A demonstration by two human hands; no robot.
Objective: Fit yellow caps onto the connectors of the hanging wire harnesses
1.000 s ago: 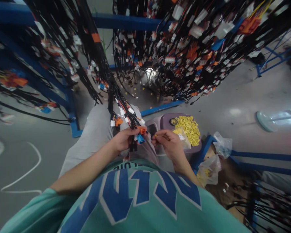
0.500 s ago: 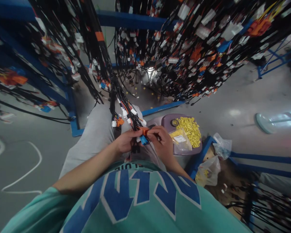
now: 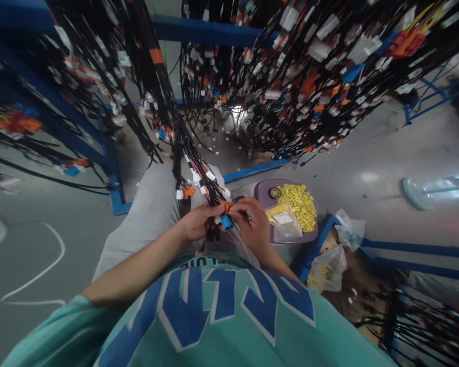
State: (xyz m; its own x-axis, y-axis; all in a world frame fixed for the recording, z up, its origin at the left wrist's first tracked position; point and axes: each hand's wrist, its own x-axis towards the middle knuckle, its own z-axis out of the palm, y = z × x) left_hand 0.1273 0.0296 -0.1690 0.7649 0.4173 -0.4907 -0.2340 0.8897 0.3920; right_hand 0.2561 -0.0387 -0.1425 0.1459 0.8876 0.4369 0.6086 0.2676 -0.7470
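Observation:
Over my lap, my left hand (image 3: 197, 223) is closed around the end of a wiring harness branch, its thumb on an orange connector (image 3: 225, 205). My right hand (image 3: 252, 223) pinches at the right side of that same connector; anything small between its fingertips is hidden. A blue connector (image 3: 226, 221) hangs just below, between the two hands. Black wires with white connectors (image 3: 210, 176) run up from my hands into a thick black harness (image 3: 168, 97). A smaller orange connector (image 3: 188, 191) dangles to the left of these wires.
To my right, a purple tray (image 3: 263, 189) holds a heap of small yellow parts (image 3: 300, 201) and a labelled plastic bag (image 3: 285, 219). Blue frames (image 3: 210, 31) carry dense hanging harnesses ahead. Another plastic bag (image 3: 331, 267) lies at the lower right.
My right hand has shifted slightly left, closer against the orange connector. My left hand stays almost in place.

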